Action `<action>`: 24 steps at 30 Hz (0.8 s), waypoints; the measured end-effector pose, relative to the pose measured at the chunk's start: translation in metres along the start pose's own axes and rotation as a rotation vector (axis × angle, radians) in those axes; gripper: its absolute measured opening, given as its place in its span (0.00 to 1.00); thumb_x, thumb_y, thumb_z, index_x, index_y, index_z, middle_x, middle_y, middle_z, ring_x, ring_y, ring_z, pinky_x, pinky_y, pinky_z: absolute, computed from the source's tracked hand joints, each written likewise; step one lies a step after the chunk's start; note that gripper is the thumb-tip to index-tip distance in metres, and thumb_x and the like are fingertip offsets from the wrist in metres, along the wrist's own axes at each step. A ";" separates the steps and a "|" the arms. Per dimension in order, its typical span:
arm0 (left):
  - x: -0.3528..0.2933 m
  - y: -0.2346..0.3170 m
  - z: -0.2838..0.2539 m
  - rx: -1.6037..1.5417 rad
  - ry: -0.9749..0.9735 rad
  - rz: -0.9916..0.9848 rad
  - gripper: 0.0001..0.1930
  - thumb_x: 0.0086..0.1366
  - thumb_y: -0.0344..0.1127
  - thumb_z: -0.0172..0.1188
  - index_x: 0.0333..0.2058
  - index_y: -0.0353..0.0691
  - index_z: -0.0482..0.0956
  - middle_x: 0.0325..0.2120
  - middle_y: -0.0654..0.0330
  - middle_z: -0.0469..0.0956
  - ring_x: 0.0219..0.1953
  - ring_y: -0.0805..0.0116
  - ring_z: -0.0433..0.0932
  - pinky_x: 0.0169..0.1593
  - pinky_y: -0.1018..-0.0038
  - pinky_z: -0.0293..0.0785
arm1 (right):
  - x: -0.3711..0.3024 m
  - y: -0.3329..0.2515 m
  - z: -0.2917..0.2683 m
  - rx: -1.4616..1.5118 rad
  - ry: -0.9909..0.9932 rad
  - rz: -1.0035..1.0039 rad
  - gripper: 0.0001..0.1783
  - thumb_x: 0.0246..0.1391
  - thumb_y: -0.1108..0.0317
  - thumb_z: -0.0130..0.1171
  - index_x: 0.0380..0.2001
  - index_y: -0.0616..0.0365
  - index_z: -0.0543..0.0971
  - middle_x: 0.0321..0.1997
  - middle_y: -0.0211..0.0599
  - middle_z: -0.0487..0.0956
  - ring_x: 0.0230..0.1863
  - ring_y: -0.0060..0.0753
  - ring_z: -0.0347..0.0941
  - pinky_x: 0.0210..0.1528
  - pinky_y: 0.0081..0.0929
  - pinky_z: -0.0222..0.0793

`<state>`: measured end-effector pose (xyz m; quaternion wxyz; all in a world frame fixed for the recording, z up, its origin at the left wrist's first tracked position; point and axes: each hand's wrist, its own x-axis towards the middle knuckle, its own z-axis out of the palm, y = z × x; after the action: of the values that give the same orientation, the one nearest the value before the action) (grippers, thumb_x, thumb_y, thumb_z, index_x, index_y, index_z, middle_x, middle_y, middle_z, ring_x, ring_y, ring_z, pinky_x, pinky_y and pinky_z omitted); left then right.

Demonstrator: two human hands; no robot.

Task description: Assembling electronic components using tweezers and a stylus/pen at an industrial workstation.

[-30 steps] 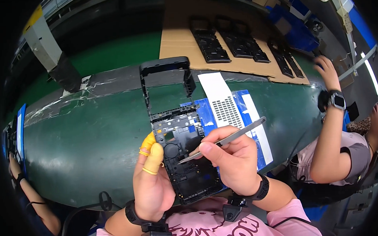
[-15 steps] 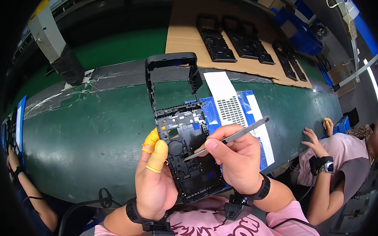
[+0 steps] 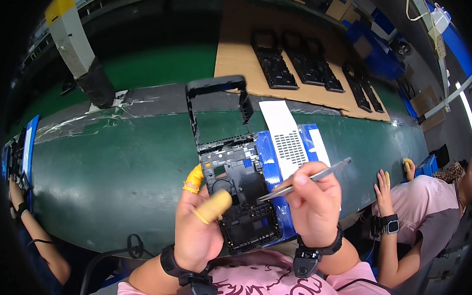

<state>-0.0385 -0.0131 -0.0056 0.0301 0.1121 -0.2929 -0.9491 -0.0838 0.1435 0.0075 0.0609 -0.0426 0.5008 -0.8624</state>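
My left hand [image 3: 197, 232] grips the left side of a black plastic housing [image 3: 246, 230], which has a large open loop at its far end and moulded ribs inside. Yellow finger cots cover the thumb and a finger of this hand; the blurred thumb reaches over the housing's left edge. Metal tweezers [image 3: 328, 171] are pinched in my right hand [image 3: 317, 209], their tips over the right part of the housing. Whether the tips touch it or hold anything is too small to tell. Beyond my right hand, a white sheet of small black labels [image 3: 290, 148] lies on a blue board [image 3: 267, 156].
Several similar black housings [image 3: 276, 68] lie on brown cardboard [image 3: 233, 59] across the green table [image 3: 117, 172]. A post [image 3: 76, 46] stands at the far left. Another person [image 3: 415, 214] sits on the right; a co-worker's arm [image 3: 44, 240] shows on the left.
My right hand has drawn the tweezers to the right, away from the housing's middle. My left thumb has swung rightward over the housing. The whole view has shifted slightly.
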 end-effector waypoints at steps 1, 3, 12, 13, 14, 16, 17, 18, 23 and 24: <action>-0.001 0.002 -0.003 0.087 0.026 -0.028 0.32 0.48 0.17 0.49 0.54 0.37 0.56 0.44 0.54 0.69 0.44 0.67 0.71 0.49 0.72 0.67 | -0.002 -0.005 -0.003 0.020 0.030 -0.043 0.05 0.47 0.78 0.54 0.30 0.63 0.71 0.23 0.39 0.75 0.17 0.17 0.61 0.21 0.13 0.56; 0.001 0.011 -0.001 0.090 -0.012 -0.119 0.33 0.44 0.14 0.47 0.54 0.35 0.56 0.45 0.54 0.69 0.45 0.66 0.71 0.49 0.73 0.67 | -0.006 -0.018 -0.014 -0.002 0.088 -0.087 0.04 0.48 0.76 0.53 0.29 0.62 0.70 0.22 0.41 0.75 0.16 0.17 0.59 0.21 0.14 0.55; 0.230 0.120 0.011 0.673 -0.117 0.055 0.05 0.48 0.19 0.49 0.25 0.30 0.73 0.20 0.56 0.73 0.24 0.67 0.74 0.29 0.73 0.72 | -0.044 -0.048 -0.092 -0.036 0.261 -0.200 0.05 0.47 0.76 0.54 0.29 0.62 0.69 0.23 0.41 0.76 0.17 0.19 0.64 0.19 0.12 0.54; 0.263 0.137 -0.002 0.791 -0.040 0.143 0.05 0.48 0.22 0.51 0.26 0.30 0.74 0.22 0.54 0.74 0.25 0.64 0.75 0.32 0.71 0.72 | -0.048 -0.049 -0.094 -0.037 0.287 -0.186 0.05 0.47 0.77 0.54 0.28 0.62 0.70 0.23 0.42 0.75 0.17 0.19 0.64 0.18 0.12 0.54; 0.293 0.156 -0.022 0.908 0.048 0.235 0.06 0.48 0.25 0.53 0.27 0.30 0.75 0.24 0.53 0.74 0.26 0.61 0.75 0.34 0.69 0.73 | -0.050 -0.049 -0.096 -0.035 0.309 -0.166 0.04 0.47 0.77 0.54 0.28 0.62 0.70 0.22 0.42 0.75 0.17 0.19 0.64 0.18 0.12 0.55; 0.329 0.160 -0.035 1.752 0.414 0.509 0.10 0.49 0.34 0.56 0.29 0.33 0.77 0.29 0.51 0.75 0.35 0.55 0.75 0.40 0.64 0.71 | -0.054 -0.055 -0.101 -0.041 0.341 -0.180 0.04 0.46 0.77 0.54 0.28 0.63 0.70 0.22 0.42 0.75 0.17 0.19 0.64 0.18 0.12 0.55; 0.340 0.148 -0.026 2.069 0.643 0.481 0.17 0.48 0.41 0.57 0.35 0.37 0.77 0.38 0.51 0.72 0.44 0.53 0.70 0.45 0.60 0.68 | -0.056 -0.057 -0.106 -0.066 0.346 -0.176 0.04 0.46 0.77 0.54 0.27 0.63 0.70 0.22 0.42 0.75 0.17 0.19 0.64 0.18 0.12 0.56; 0.305 0.098 0.035 1.960 0.740 0.486 0.19 0.50 0.42 0.55 0.39 0.38 0.75 0.43 0.52 0.68 0.48 0.56 0.66 0.46 0.59 0.66 | -0.058 -0.059 -0.115 -0.102 0.379 -0.170 0.04 0.46 0.77 0.54 0.27 0.63 0.70 0.22 0.42 0.75 0.17 0.19 0.64 0.18 0.12 0.56; 0.300 -0.017 0.104 1.961 0.271 0.087 0.28 0.56 0.56 0.47 0.49 0.44 0.71 0.55 0.53 0.56 0.58 0.57 0.50 0.58 0.58 0.47 | -0.040 -0.063 -0.109 -0.217 0.359 -0.175 0.05 0.46 0.76 0.56 0.27 0.63 0.71 0.19 0.36 0.73 0.15 0.16 0.60 0.18 0.12 0.54; 0.302 -0.027 0.099 1.958 0.265 0.159 0.22 0.56 0.47 0.50 0.45 0.40 0.73 0.50 0.48 0.64 0.55 0.55 0.59 0.56 0.59 0.55 | -0.032 -0.065 -0.103 -0.220 0.360 -0.168 0.05 0.46 0.76 0.56 0.27 0.63 0.71 0.19 0.36 0.73 0.15 0.16 0.60 0.18 0.12 0.54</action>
<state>-0.3547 0.0270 -0.0001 0.0202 0.1726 -0.9489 -0.2633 -0.0697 0.2688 0.0121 -0.1067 0.0642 0.5893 -0.7983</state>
